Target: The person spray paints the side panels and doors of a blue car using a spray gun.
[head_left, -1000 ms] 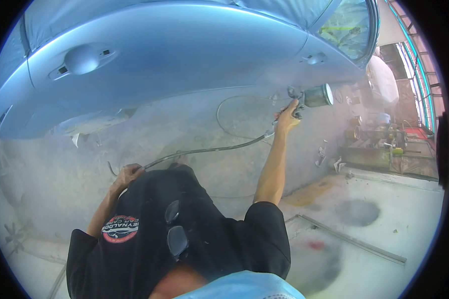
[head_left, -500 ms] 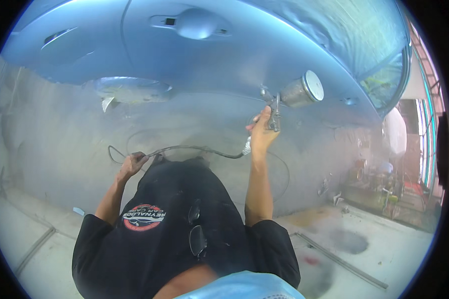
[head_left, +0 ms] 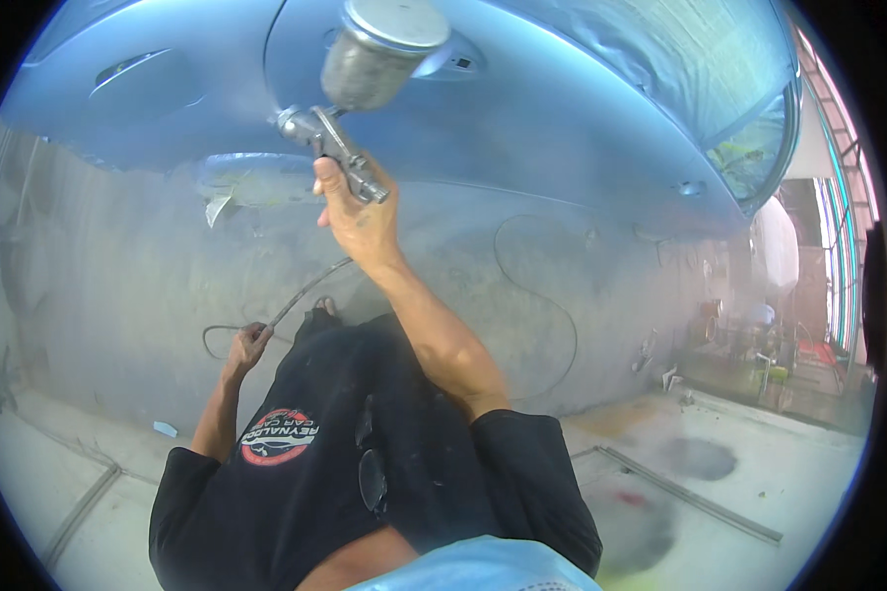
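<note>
My right hand (head_left: 361,219) is wrapped round the grip of a metal spray gun (head_left: 337,153). A silver paint cup (head_left: 375,61) with a round lid sits on top of the gun. Its nozzle points left, toward the light blue car body (head_left: 522,128), near a panel seam. Fine mist hangs before the nozzle. Lower down on the left, my left hand (head_left: 251,345) is closed on the dark air hose (head_left: 306,293), which runs up toward the gun. My right forearm hides part of the hose's far end.
Clear masking film (head_left: 700,69) covers the car's windows at the upper right. A torn strip of masking (head_left: 219,205) hangs at the lower body. Hose loops (head_left: 574,340) lie on the hazy grey floor (head_left: 434,266). A metal strip (head_left: 695,497) lies at the lower right.
My right hand has swung the spray gun left and upward along the car, bringing it in front of the door handle area. My left hand, still on the hose, has dropped slightly.
</note>
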Demonstrator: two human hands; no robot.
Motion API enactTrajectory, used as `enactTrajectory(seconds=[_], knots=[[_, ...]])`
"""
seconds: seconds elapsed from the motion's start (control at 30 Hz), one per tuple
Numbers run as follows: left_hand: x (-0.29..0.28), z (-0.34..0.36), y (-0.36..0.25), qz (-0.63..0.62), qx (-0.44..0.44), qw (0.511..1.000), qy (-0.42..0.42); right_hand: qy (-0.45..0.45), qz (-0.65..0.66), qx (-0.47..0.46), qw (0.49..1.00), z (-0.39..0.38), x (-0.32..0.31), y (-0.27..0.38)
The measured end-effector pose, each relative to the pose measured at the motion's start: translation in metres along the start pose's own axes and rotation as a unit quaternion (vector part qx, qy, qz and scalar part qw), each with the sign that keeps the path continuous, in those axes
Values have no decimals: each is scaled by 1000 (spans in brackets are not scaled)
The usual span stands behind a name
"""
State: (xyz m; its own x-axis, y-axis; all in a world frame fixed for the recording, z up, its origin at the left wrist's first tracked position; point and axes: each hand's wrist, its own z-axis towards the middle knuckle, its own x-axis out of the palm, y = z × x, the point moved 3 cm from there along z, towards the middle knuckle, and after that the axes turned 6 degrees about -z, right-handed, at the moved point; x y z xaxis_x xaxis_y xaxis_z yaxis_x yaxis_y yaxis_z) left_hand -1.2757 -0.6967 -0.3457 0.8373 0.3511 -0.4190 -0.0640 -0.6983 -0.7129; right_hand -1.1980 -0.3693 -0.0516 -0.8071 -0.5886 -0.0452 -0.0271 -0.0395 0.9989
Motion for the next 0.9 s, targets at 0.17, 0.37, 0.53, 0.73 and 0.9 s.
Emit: enactTrajectory(seconds=[0.17, 0.37, 0.53, 0.73, 0.9], knots=[[10, 12, -8, -7, 17, 1000, 5, -101, -39, -21, 994, -2, -47, -12], [38, 16, -70, 50, 46, 997, 39, -245, -34, 32, 968, 1, -186, -19], [78, 20, -139, 56, 94, 992, 67, -317, -40, 28, 947, 3, -315, -26], [127, 17, -219, 59, 69, 990, 107, -382, -43, -1, 923, 19, -458, -25], [169, 10, -278, 6, 70, 983, 169, -451, -71, 21, 890, 32, -583, -29]])
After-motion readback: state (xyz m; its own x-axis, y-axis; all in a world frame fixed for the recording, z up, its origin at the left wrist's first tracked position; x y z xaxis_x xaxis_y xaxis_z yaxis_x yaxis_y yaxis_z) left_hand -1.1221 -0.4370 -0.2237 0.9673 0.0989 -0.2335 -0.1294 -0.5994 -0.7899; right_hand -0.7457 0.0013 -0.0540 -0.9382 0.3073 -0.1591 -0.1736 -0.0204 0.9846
